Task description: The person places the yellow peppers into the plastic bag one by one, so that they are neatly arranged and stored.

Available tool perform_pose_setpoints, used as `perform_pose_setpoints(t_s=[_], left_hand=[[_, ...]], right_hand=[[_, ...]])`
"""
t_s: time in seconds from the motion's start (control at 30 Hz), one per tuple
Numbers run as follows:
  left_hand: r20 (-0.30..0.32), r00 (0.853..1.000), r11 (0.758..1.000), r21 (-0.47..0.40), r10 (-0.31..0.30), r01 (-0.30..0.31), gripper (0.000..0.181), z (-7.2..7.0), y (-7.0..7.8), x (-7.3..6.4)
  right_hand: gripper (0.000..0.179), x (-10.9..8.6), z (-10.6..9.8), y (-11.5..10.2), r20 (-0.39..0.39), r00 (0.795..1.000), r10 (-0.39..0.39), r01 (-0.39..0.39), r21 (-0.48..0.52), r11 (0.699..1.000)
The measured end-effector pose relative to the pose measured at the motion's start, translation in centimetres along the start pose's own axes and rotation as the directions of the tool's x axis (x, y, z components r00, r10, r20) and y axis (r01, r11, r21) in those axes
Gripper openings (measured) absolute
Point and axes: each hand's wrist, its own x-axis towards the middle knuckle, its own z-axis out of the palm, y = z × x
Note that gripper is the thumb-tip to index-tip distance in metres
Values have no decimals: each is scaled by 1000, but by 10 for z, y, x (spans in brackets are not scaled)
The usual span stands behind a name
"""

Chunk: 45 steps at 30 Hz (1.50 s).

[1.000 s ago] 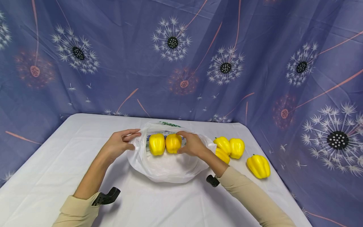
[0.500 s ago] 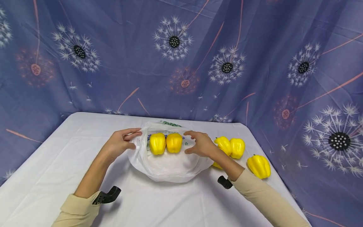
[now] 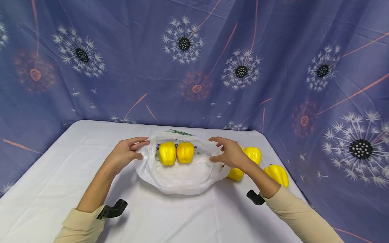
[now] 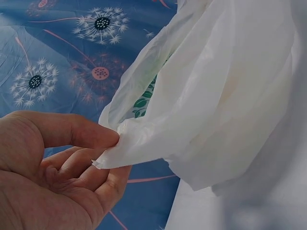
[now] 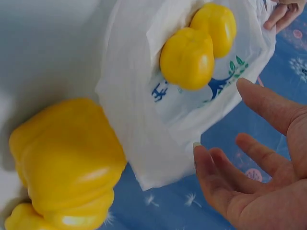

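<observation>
A white plastic bag [image 3: 182, 184] with green and blue print stands with its mouth spread on the table. Two yellow bell peppers [image 3: 167, 153] [image 5: 187, 58] lie side by side inside it. My left hand [image 3: 124, 155] pinches the bag's left edge between thumb and fingers, as the left wrist view shows. At the right rim, my right hand [image 3: 229, 152] has its thumb and fingers spread apart, holding nothing. Right of the bag, partly behind my right hand and forearm, more yellow bell peppers [image 3: 253, 155] lie close together.
One more yellow bell pepper [image 3: 277, 174] lies farther right, near the table's right edge, partly behind the forearm. A white cloth covers the table [image 3: 170, 219]. Blue dandelion-print curtains [image 3: 127, 67] hang behind and beside it.
My right hand has let go of the right pepper in the bag and drawn back rightward, over the bag's right rim. My left hand has kept its place on the bag.
</observation>
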Motion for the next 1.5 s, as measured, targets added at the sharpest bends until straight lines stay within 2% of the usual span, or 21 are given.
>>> perform_pose_setpoints(t_s=[0.43, 0.57, 0.83, 1.03, 1.5], left_hand=[[-5, 1000, 1000, -17, 8, -8, 80, -1, -2, 1], [-8, 1000, 1000, -8, 11, -11, 80, -1, -2, 0], [-4, 1000, 1000, -10, 13, -13, 80, -3, -1, 0], [0, 1000, 1000, -17, 11, -11, 80, -3, -1, -1], [-1, 1000, 1000, -18, 4, -4, 80, 0, -2, 0]], right_hand=[[63, -16, -22, 27, -99, 995, -12, 9, -36, 999], [63, -22, -26, 37, -109, 994, 10, -16, -59, 998], [66, -35, -32, 54, -98, 992, 73, -79, -58, 995], [70, -42, -33, 68, -54, 991, 123, -125, -33, 992], [73, -44, -9, 89, 47, 986, 160, -161, 25, 987]])
